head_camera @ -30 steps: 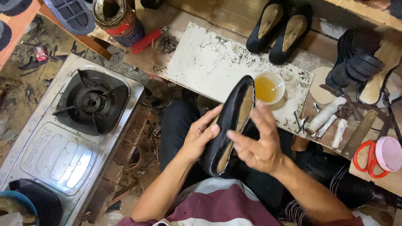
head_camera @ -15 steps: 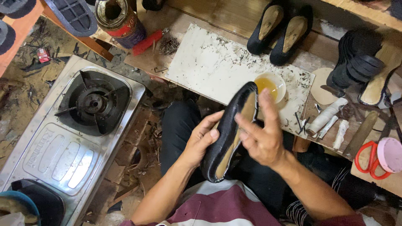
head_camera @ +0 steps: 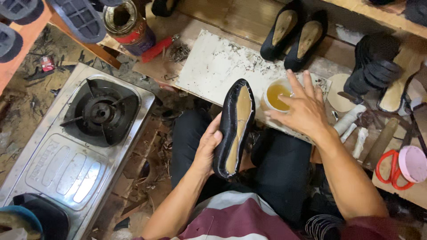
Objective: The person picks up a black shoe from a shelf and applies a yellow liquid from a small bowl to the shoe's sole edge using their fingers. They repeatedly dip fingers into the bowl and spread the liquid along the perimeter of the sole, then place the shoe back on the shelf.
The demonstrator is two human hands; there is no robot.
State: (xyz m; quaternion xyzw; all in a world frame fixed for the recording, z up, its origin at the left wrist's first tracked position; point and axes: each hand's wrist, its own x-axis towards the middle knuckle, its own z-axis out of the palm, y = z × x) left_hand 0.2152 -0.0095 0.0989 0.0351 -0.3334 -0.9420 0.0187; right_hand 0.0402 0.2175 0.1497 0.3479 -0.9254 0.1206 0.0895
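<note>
- Since half a second ago, my right hand [head_camera: 302, 106] is leaving the black shoe [head_camera: 235, 129], fingers spread, dipping into the glue bowl [head_camera: 276, 94].
- Left hand [head_camera: 208, 146] is gripping the shoe, just left of the bowl; I am taking little glue.

Three black shoe uppers: one [head_camera: 234, 129] in the left hand [head_camera: 205, 149], two [head_camera: 296, 33] beyond the right hand [head_camera: 302, 109]; one glue cup [head_camera: 276, 94]; one gas stove [head_camera: 71, 146]; one pair of scissors [head_camera: 391, 171].

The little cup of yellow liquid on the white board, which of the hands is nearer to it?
Right. The right hand reaches over the cup of yellow liquid, fingertips at its rim. The left hand is lower down, over the lap, holding the black shoe.
</note>
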